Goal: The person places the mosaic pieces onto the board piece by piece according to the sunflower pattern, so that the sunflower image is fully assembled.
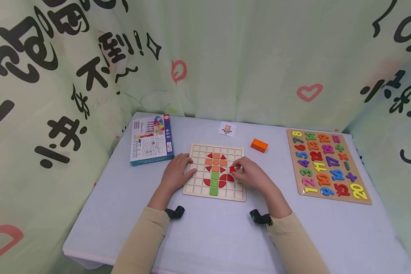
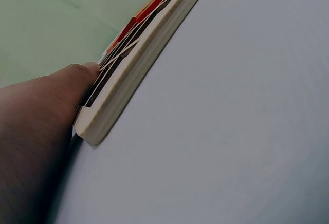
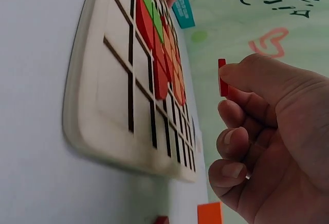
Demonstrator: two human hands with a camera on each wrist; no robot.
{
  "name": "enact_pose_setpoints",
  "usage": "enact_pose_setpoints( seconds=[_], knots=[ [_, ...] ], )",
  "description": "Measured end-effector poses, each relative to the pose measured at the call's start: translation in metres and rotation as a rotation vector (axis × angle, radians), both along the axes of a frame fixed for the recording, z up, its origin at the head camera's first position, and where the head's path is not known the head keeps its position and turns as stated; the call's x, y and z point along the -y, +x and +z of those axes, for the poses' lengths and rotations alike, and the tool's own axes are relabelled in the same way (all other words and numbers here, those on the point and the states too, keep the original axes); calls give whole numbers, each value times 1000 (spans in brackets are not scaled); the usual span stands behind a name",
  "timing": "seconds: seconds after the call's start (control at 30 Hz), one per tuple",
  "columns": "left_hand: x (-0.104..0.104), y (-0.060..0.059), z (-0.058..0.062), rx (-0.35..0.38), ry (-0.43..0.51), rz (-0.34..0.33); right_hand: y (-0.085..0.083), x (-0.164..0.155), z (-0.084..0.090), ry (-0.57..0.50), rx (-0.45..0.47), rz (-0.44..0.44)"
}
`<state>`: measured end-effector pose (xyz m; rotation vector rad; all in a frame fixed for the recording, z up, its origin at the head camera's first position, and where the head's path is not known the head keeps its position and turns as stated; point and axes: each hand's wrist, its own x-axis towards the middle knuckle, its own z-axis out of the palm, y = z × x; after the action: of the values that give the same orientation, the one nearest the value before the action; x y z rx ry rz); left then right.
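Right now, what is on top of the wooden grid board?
On the grid board lies a flower of red, orange and green tiles. The left hand rests on its left edge, hiding cells there. The right hand pinches a red piece above it, covering cells beneath.

Walls: pale green cloth hangings [image 1: 246,57] close in the far side and both flanks, printed with large black characters and pink-red hearts [image 1: 309,92].
Left hanging: black brush-style writing runs down it; a red heart shape [image 1: 1,239] shows near its bottom edge.
Right hanging: black marks, partly cut off by the frame edge.
Furniture: one table [image 1: 212,236] with a pale grey-blue top, pushed up to the far cloth.
Light: even and soft, with only faint shadows on the tabletop.
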<state>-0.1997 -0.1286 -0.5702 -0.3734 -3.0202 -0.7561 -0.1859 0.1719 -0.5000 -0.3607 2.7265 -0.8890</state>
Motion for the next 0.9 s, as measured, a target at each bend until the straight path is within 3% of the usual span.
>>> enact_pose_setpoints(
  seconds=[0.47, 0.9],
  knots=[
    [-1, 1, 4, 11, -4, 4, 0, 51, -2, -22, -1, 87],
    [-1, 1, 3, 2, -5, -1, -1, 84, -12, 150, -42, 108]
  ],
)
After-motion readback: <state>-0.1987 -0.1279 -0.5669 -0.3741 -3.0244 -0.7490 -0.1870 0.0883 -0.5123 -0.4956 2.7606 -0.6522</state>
